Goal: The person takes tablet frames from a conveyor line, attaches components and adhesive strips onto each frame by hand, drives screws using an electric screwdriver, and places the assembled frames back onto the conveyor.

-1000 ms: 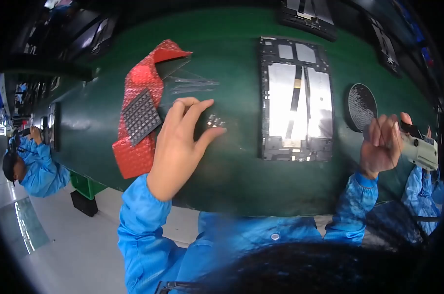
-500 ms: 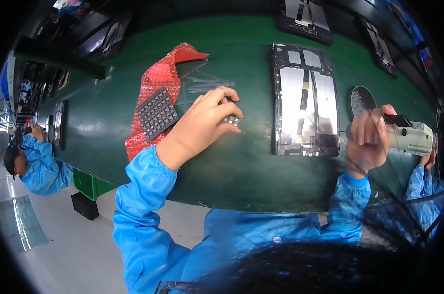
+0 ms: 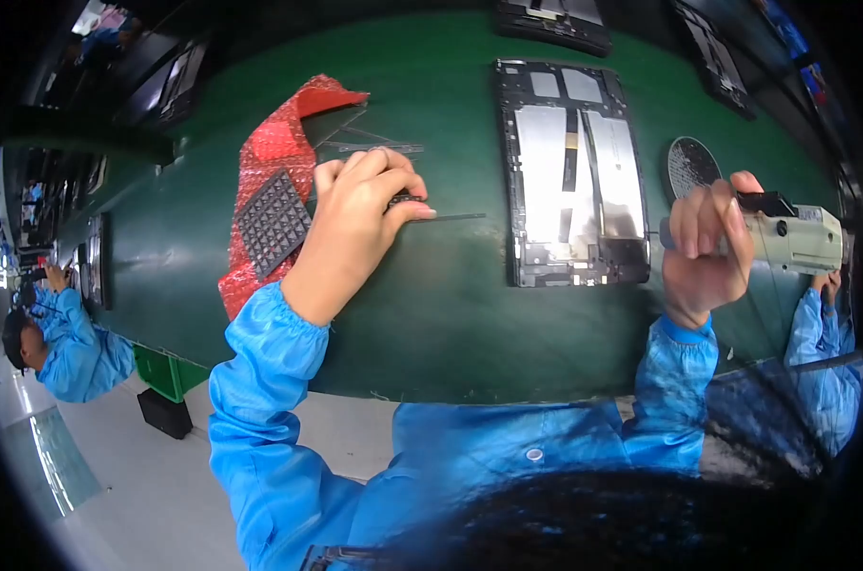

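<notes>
My left hand (image 3: 360,205) is closed in a pinch above the green bench. A thin grey strip (image 3: 462,216) sticks out to the right from its fingertips. Something small and dark also shows between the fingers, too covered to make out. Just beyond lie several thin clear strips (image 3: 379,147). My right hand (image 3: 709,249) is wrapped round a pale electric screwdriver (image 3: 798,238) with a black lever, its grey front end pointing left. Between my hands lies an opened tablet (image 3: 536,186) with silver battery panels and a dark ribbon cable.
Left of my left hand, a black gridded tray (image 3: 274,226) rests on red bubble wrap (image 3: 270,147). A round speckled dish (image 3: 690,167) stands near the screwdriver. Another opened tablet (image 3: 555,24) lies at the back. Co-workers in blue (image 3: 84,343) sit at far left and far right.
My left hand has turned and its fingers have closed further; the thin strip now shows at its fingertips. The whole view has shifted slightly. My right hand keeps its hold on the screwdriver.
</notes>
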A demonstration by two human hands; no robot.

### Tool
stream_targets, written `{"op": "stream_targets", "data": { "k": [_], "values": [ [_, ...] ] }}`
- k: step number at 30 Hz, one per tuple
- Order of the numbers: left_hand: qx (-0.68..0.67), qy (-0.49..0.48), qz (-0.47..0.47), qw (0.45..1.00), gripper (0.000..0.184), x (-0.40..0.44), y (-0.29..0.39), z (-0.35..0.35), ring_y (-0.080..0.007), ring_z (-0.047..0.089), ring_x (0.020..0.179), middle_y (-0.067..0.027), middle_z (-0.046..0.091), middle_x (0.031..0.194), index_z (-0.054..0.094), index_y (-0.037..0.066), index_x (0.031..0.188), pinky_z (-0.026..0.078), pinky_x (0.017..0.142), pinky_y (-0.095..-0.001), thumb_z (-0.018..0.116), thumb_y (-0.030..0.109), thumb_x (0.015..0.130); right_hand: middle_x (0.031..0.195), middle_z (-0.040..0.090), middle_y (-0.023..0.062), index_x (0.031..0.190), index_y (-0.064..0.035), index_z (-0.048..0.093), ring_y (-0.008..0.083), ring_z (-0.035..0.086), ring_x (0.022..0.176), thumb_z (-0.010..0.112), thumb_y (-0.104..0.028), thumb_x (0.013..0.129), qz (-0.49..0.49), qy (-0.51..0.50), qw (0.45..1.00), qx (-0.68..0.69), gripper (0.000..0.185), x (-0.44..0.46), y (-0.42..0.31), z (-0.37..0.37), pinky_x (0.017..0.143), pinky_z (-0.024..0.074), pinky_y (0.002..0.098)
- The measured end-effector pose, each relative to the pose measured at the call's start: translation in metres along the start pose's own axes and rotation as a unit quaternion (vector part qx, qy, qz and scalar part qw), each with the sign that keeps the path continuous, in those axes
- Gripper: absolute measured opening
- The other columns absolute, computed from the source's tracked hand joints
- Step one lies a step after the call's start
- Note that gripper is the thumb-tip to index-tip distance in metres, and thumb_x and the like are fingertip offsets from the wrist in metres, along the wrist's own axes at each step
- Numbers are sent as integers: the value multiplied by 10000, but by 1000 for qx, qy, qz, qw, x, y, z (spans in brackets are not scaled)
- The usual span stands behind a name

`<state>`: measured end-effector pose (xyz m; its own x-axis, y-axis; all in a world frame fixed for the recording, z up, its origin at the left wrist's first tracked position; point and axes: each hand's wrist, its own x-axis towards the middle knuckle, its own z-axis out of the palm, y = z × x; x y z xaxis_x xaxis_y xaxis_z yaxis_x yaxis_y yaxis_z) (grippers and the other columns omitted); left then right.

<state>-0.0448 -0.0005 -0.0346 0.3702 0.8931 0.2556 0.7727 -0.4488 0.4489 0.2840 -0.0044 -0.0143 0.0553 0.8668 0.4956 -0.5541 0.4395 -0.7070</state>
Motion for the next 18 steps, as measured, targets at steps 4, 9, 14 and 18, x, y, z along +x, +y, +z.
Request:
{"op": "stream_targets", "data": {
  "k": [4, 9, 14, 18],
  "values": [
    [34, 12, -3, 999, 178, -2, 7, -1, -191, 570, 889, 8, 625, 878, 651, 92, 825, 323, 845, -364, 785, 175, 744, 620, 365, -8, 1240, -3, 508, 91, 358, 498, 462, -109, 952, -2, -6, 1000, -15, 310, 1, 2, -3, 471, 292, 261],
    [-137, 16, -86, 987, 112, 5, 22, -11, -162, 646, 828, -40, 689, 852, 687, 32, 873, 448, 824, -316, 760, 63, 795, 599, 361, -5, 1227, -8, 506, 95, 354, 475, 484, -134, 927, 17, 31, 999, -25, 326, 6, 7, 17, 441, 280, 259],
    [-467, -88, -180, 861, 177, 23, 58, 21, -144, 684, 860, -100, 718, 939, 707, -62, 1023, 544, 783, -252, 690, -15, 853, 589, 383, 13, 1183, 30, 500, 102, 372, 473, 524, -111, 910, 48, 27, 998, -22, 309, 16, 22, 50, 432, 318, 267],
    [-410, -68, -142, 899, 167, 28, 65, 36, -157, 685, 838, -97, 713, 889, 724, -49, 987, 542, 767, -260, 698, -15, 825, 590, 429, 30, 1141, 69, 510, 93, 381, 471, 562, -53, 905, 54, 24, 998, -4, 271, 13, 31, 58, 428, 350, 268]
  ]
}}
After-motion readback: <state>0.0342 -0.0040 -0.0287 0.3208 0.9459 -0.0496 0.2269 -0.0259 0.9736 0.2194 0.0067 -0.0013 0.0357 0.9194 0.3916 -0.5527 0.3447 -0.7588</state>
